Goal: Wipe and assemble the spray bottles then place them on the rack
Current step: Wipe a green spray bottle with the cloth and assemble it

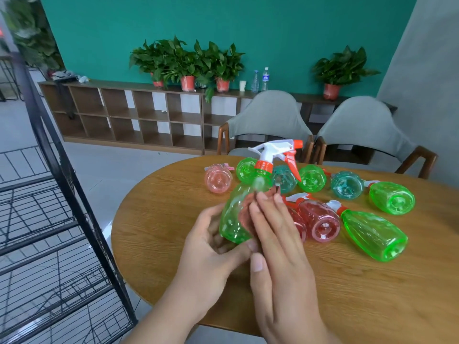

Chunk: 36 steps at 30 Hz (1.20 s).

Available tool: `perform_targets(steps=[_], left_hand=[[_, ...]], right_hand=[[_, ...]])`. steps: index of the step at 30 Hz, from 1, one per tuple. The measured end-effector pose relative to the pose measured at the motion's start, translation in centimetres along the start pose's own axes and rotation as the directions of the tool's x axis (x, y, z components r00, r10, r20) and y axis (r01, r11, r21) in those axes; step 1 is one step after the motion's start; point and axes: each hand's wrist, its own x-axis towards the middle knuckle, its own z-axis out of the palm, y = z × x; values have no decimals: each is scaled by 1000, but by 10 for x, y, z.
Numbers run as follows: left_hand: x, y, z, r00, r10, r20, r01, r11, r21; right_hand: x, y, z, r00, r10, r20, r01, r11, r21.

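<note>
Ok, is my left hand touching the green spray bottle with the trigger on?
Touching. The head view shows the left hand gripping the base of the green spray bottle.

teal wall (273, 26) | low wooden shelf (134, 112) | potted plants (186, 63) | two grey chairs (268, 120)

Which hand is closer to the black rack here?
Left. The left hand grips the green bottle on the side toward the rack. The right hand lies flat against the bottle's other side, farther from the rack.

Round wood table (347, 294) w/ approx. nine spray bottles (372, 234) lying flat
</note>
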Motion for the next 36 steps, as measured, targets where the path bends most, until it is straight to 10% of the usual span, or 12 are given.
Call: perform_targets(steps=[16, 26, 36], left_hand=[[-2, 2, 6, 998, 50, -46, -47, 996, 72], [4, 7, 2, 997, 15, -78, -13, 999, 31], [-1, -1, 10, 995, 82, -60, -75, 991, 112]], right_hand=[[31, 2, -6, 995, 62, 82, -59, 998, -37], [11, -7, 8, 984, -146, 97, 161, 972, -171], [29, 2, -7, 997, 25, 73, -16, 992, -124]])
